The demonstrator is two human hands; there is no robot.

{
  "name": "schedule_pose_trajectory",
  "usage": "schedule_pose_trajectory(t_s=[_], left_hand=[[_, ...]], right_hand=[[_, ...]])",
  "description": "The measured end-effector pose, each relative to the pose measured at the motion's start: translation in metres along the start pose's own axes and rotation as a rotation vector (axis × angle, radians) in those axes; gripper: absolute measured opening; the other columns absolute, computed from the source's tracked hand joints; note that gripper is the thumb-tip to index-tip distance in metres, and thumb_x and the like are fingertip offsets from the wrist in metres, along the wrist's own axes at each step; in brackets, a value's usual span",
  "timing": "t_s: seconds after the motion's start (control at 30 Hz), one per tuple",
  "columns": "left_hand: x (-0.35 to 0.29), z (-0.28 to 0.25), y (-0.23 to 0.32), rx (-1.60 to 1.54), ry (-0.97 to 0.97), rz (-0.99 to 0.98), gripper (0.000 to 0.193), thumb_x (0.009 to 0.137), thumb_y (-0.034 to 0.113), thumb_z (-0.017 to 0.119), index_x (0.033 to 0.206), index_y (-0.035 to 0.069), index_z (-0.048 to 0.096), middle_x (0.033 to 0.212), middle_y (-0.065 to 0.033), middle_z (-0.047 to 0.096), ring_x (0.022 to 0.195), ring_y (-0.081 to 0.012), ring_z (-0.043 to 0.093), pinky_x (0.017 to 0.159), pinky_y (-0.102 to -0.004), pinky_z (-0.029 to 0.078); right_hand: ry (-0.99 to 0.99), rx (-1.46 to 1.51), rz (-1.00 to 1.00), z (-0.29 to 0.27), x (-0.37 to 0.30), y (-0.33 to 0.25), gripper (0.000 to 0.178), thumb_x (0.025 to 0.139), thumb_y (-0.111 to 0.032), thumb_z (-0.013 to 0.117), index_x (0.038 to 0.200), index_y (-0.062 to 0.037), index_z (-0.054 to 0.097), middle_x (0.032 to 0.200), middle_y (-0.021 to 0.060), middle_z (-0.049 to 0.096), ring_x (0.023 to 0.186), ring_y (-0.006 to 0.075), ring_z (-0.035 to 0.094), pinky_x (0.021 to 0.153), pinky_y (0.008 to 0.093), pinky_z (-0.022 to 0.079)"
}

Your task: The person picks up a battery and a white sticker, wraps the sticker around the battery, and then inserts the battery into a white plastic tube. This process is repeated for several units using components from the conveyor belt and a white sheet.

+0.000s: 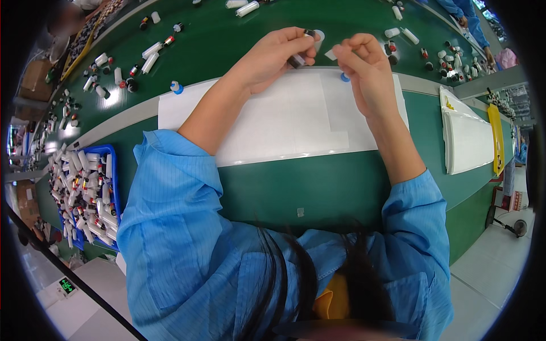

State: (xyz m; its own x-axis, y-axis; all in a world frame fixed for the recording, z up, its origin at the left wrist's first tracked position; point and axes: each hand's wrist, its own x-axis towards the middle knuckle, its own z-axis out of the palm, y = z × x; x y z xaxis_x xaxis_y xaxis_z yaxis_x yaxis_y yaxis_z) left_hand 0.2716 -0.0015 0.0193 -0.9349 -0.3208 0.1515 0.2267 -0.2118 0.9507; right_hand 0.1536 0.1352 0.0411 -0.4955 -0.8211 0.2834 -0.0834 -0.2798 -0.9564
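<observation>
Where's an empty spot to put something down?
On the white sheet, between left forearm and right forearm. Also the green table between sheet and shirt, except one pale scrap; and between sheet and white stack. It's crowded in the blue basket, full of bottles.

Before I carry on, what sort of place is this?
Probably a factory workshop: a blue crate heaped with white cylindrical pieces, a green surface strewn with more, and another person's blue sleeve at upper right.

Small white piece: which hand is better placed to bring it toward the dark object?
Probably the right hand: it holds the white piece, while the left hand grips the dark object.
</observation>
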Motion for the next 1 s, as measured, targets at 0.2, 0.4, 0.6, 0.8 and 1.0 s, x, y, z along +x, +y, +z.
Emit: schedule_pose_trajectory(t_s=[0.2,0.4,0.6,0.8,1.0], left_hand=[[-0.008,0.010,-0.002,0.626,0.098,0.204,0.028,0.078,0.014,0.064,0.099,-0.001,0.056,0.083,-0.0047,0.060,0.075,-0.0096,0.055,0.071,-0.0223,0.045],[-0.021,0.029,0.011,1.020,0.131,0.336,0.026,0.074,0.012,0.066,0.097,0.003,0.060,0.086,-0.0077,0.063,0.078,-0.0191,0.059,0.071,-0.0273,0.047],[-0.018,0.016,-0.008,1.365,0.127,0.846,0.023,0.069,0.007,0.066,0.091,0.004,0.059,0.080,-0.0071,0.061,0.077,-0.0239,0.057,0.069,-0.0322,0.046],[-0.024,0.019,-0.004,1.464,0.089,0.988,0.022,0.066,0.006,0.067,0.087,0.005,0.058,0.071,-0.0051,0.057,0.071,-0.0223,0.055,0.070,-0.0326,0.044],[-0.032,0.023,0.001,1.485,0.133,0.834,0.022,0.069,0.009,0.066,0.089,0.005,0.060,0.075,-0.0060,0.059,0.071,-0.0226,0.057,0.071,-0.0310,0.044]], right_hand=[[0.212,0.063,0.058,0.007,0.003,-0.009,0.075,0.067,-0.003,0.071,0.125,0.0026,0.024,0.123,0.0190,0.026,0.111,0.0294,0.043,0.080,0.0368,0.052],[0.151,-0.062,-0.083,0.001,0.002,-0.009,0.083,0.063,0.002,0.071,0.129,0.0012,0.022,0.126,0.0219,0.025,0.117,0.0323,0.038,0.080,0.0375,0.052],[0.121,-0.151,0.109,0.005,0.006,-0.017,0.085,0.065,0.002,0.069,0.133,-0.0002,0.017,0.128,0.0229,0.025,0.109,0.0309,0.047,0.081,0.0372,0.051],[0.045,-0.055,0.323,0.005,0.007,-0.018,0.090,0.063,0.006,0.069,0.134,0.0008,0.013,0.127,0.0233,0.025,0.101,0.0294,0.052,0.079,0.0346,0.053],[0.076,0.009,0.210,0.003,0.010,-0.007,0.085,0.065,0.007,0.067,0.132,0.0025,0.016,0.124,0.0224,0.029,0.092,0.0260,0.055,0.079,0.0340,0.051]])
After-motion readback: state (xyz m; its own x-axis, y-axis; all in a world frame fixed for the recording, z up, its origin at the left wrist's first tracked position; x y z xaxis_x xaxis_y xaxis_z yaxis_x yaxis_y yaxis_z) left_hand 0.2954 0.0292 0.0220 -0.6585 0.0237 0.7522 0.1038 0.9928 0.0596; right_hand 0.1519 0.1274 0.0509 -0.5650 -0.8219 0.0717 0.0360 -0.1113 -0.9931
